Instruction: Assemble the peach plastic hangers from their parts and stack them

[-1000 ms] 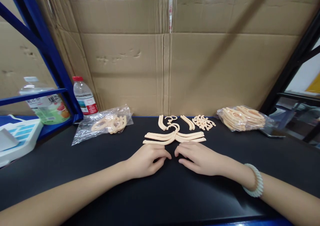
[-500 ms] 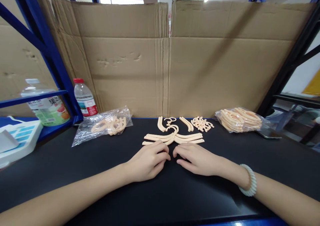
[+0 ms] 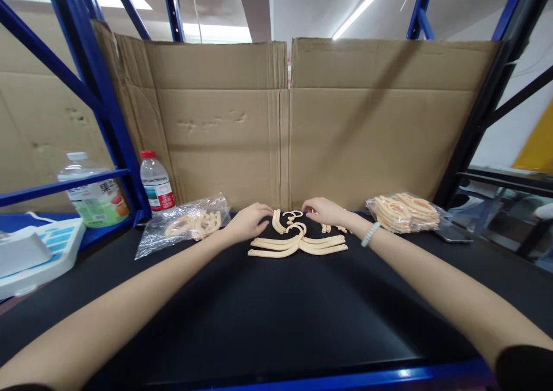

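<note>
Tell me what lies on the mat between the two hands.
In the head view, curved beige hanger pieces and small hooks lie between the left hand and right hand, just behind the stacked hanger arms.

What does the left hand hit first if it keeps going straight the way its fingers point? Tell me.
Probably the short curved cream plastic piece just off the left hand's fingertips; depth is hard to judge, so they may already touch.

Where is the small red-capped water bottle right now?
In the head view, the red-capped bottle stands at the left rear of the black table, against the cardboard wall, just behind the clear bag of parts.
</note>
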`<state>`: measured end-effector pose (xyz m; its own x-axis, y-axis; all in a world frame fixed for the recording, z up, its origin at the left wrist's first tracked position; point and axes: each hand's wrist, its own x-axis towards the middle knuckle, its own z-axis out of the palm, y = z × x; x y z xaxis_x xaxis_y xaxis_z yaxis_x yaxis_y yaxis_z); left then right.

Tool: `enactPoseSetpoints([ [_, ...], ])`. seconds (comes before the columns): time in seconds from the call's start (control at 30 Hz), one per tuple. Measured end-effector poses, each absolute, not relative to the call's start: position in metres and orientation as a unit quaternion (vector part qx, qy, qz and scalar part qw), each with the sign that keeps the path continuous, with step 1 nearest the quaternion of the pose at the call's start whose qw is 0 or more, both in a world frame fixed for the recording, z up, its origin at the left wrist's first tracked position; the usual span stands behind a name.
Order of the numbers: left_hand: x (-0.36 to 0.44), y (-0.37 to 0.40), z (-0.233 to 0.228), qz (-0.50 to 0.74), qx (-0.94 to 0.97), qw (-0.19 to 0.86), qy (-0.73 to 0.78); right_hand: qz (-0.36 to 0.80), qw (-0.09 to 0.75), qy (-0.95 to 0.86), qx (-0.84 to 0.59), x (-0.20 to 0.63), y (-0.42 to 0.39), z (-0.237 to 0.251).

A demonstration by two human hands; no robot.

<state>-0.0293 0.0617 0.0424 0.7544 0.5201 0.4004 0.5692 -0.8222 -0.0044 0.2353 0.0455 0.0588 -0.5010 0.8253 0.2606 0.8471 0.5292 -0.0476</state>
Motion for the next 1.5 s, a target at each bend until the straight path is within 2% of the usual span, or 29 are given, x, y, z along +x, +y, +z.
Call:
enactPoseSetpoints([
  [0.27, -0.026, 0.090, 0.031, -0.153, -0.950, 0.052, -0.269, -0.089, 0.037, -0.848, -0.521, 0.211, 0.081, 0.042],
  [0.4, -0.026, 0.089, 0.028, -0.144, -0.958, 0.049, -0.242, -0.099, 0.037, -0.845, -0.525, 0.201, 0.084, 0.035],
  [0.53, -0.025, 0.093, 0.022, -0.147, -0.959, 0.053, -0.238, -0.077, 0.101, -0.841, -0.526, 0.205, 0.083, 0.042],
  [0.73, -0.027, 0.091, 0.019, -0.175, -0.948, 0.073, -0.256, -0.015, 0.298, -0.791, -0.534, 0.232, 0.068, 0.069],
  [0.9, -0.031, 0.068, 0.034, -0.262, -0.912, 0.091, -0.301, 0.090, 0.399, -0.742, -0.531, 0.245, 0.026, 0.072],
  [1.03, -0.030, 0.027, 0.035, -0.350, -0.896, 0.036, -0.272, 0.365, 0.482, -0.647, -0.465, 0.233, -0.019, 0.058],
  [1.1, -0.027, 0.004, 0.030, -0.330, -0.913, 0.000, -0.240, 0.437, 0.493, -0.606, -0.446, 0.223, -0.039, 0.048],
  [1.27, -0.018, -0.031, 0.020, -0.244, -0.947, 0.016, -0.209, 0.522, 0.514, -0.548, -0.405, 0.206, -0.070, 0.027],
  [1.5, -0.017, -0.032, 0.012, -0.199, -0.947, 0.070, -0.240, 0.582, 0.501, -0.535, -0.354, 0.205, -0.082, 0.022],
])
